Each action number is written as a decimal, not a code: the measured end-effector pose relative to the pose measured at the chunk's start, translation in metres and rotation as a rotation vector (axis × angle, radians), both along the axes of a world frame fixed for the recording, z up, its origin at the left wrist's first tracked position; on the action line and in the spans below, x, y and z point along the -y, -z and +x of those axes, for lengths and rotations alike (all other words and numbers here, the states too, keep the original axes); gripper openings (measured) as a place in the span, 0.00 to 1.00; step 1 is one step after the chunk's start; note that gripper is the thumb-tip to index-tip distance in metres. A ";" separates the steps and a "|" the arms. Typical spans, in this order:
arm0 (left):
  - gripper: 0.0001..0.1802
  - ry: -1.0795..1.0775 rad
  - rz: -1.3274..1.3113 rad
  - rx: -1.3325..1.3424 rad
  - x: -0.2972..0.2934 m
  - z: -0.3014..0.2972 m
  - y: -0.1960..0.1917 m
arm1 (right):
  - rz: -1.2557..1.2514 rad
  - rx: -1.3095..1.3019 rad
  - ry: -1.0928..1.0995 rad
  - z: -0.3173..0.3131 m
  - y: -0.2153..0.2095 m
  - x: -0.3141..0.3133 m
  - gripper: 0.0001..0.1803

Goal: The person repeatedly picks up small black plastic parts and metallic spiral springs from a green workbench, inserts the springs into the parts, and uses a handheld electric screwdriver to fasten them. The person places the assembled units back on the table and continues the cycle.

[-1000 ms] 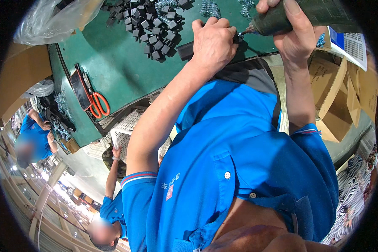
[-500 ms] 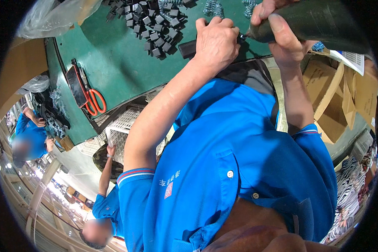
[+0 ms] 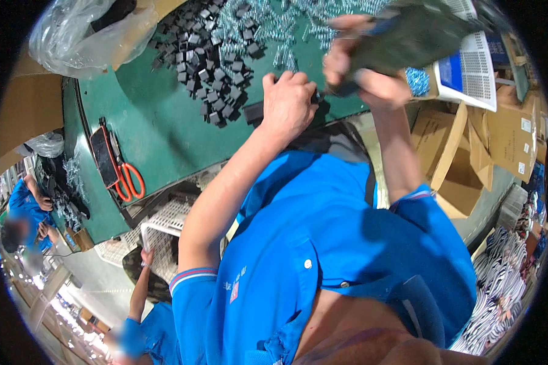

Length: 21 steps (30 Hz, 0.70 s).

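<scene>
My left hand (image 3: pixel 288 106) is closed on a black block-shaped part (image 3: pixel 254 113) at the table's near edge; one end of the part sticks out on the left. My right hand (image 3: pixel 377 85) is wrapped round a thick dark green tool (image 3: pixel 408 45) with a tapered end, smeared by motion. That narrow end points down and left, close beside my left hand's fingers. Whether it touches the part cannot be made out. Beyond my left hand lies a heap of small black blocks (image 3: pixel 216 79), with piles of shiny silvery metal pieces (image 3: pixel 280 30) behind it.
On the green table (image 3: pixel 158 134) lie orange-handled scissors (image 3: pixel 128 179) beside a dark phone-like slab (image 3: pixel 103 155). A clear plastic bag (image 3: pixel 79 42) is at the far left. Open cardboard boxes (image 3: pixel 456 158) stand to the right. Two people in blue work at the left.
The tool's back end has swung up and away, with my right hand turning along. My left hand keeps its grip on the black part. The whole view has shifted, showing more of the far table.
</scene>
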<state>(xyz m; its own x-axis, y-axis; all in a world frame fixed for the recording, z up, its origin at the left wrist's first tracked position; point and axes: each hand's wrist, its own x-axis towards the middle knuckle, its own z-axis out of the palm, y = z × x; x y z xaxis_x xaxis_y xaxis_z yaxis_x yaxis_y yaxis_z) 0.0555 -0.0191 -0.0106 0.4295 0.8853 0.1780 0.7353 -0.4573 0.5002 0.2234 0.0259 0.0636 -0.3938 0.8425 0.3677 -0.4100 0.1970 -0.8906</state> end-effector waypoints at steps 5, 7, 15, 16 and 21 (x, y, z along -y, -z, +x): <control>0.11 -0.014 0.004 0.021 0.000 -0.001 0.000 | -0.303 -0.036 0.499 0.052 -0.036 0.011 0.15; 0.15 -0.002 -0.027 -0.024 0.000 -0.002 0.000 | -0.451 0.413 0.648 0.077 0.002 0.003 0.22; 0.13 -0.025 0.003 0.035 0.000 -0.003 -0.001 | -0.248 1.413 0.788 0.062 0.055 -0.014 0.33; 0.13 -0.030 0.003 0.046 0.002 -0.004 -0.002 | -0.295 1.474 0.768 0.057 0.050 -0.018 0.33; 0.20 -0.047 0.048 0.023 0.009 -0.012 -0.005 | -0.146 1.608 0.699 0.039 0.052 -0.004 0.45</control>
<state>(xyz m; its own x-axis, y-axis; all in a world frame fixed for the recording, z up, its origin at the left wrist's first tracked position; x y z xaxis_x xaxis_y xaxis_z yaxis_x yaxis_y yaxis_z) 0.0437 -0.0281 -0.0055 0.3826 0.8948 0.2300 0.7455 -0.4460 0.4953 0.2628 0.0300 0.0113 0.1595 0.9844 -0.0740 0.9328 -0.1748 -0.3150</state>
